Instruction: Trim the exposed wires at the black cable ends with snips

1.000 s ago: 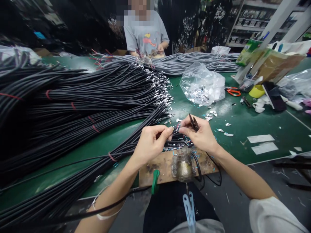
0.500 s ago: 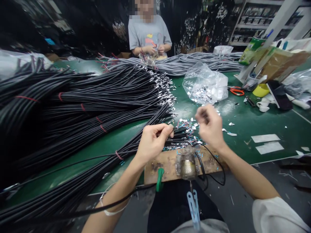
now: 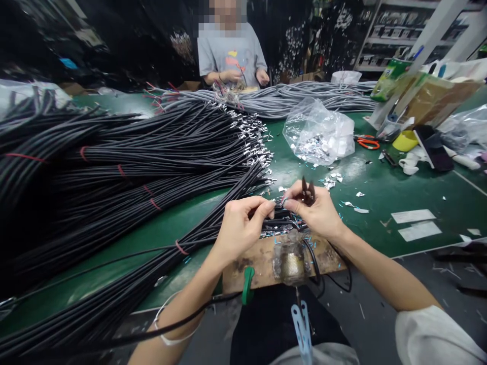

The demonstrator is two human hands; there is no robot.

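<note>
Pinching one end of some thin wires [image 3: 280, 200], the left hand [image 3: 243, 220] presses thumb and forefinger together, covering whatever length lies behind them. The right hand [image 3: 319, 210] pinches the wires' other side between its own fingers. They sit in the narrow gap between both hands, over the bench [image 3: 375, 228] and beyond the wooden board [image 3: 258, 261], too small to count. Dark cutters [image 3: 308, 193] stick up from the right hand, their handles hidden in the palm. Black cables [image 3: 144, 170] run out of view at the left. A squat cylinder [image 3: 292, 266], hard to identify, hides part of the board. Crumpled plastic blurs the scraps inside the clear bag [image 3: 319, 129].
</note>
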